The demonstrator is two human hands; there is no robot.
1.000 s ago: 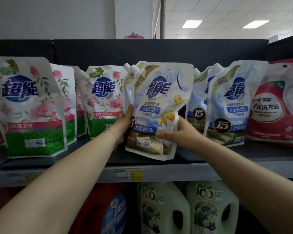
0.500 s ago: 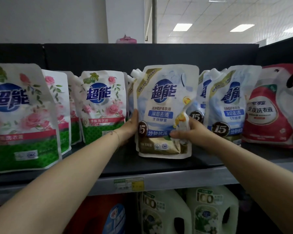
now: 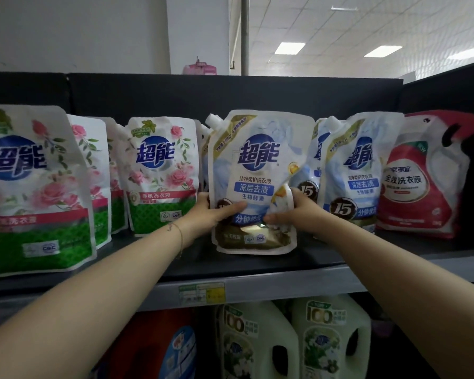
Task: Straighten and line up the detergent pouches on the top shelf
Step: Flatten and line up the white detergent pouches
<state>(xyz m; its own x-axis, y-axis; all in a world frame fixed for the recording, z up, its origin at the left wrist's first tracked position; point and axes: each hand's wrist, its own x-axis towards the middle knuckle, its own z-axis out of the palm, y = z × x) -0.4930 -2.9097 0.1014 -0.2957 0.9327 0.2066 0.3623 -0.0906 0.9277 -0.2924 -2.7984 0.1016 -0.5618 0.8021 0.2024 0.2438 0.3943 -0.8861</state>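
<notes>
A white and pale-blue detergent pouch [image 3: 257, 170] with a gold base stands upright in the middle of the top shelf [image 3: 257, 265]. My left hand [image 3: 212, 213] grips its lower left edge, thumb across the front. My right hand [image 3: 293, 212] grips its lower right edge, where the pouch is creased inward. More pouches of the same kind [image 3: 353, 170] stand to its right. Rose-printed pouches with green bases [image 3: 162, 173] [image 3: 33, 187] stand to its left, the leftmost nearest the shelf front.
A red and white pouch with a handle hole [image 3: 427, 176] stands at the far right. A price label [image 3: 201, 292] sits on the shelf's front rail. Below are pale green jugs [image 3: 257, 343] and a red container [image 3: 148, 346]. A dark back panel closes the shelf.
The blue pouch has gone from leaning to upright and sits further back. My left thumb has come round onto its front; both hands stay on its lower edges.
</notes>
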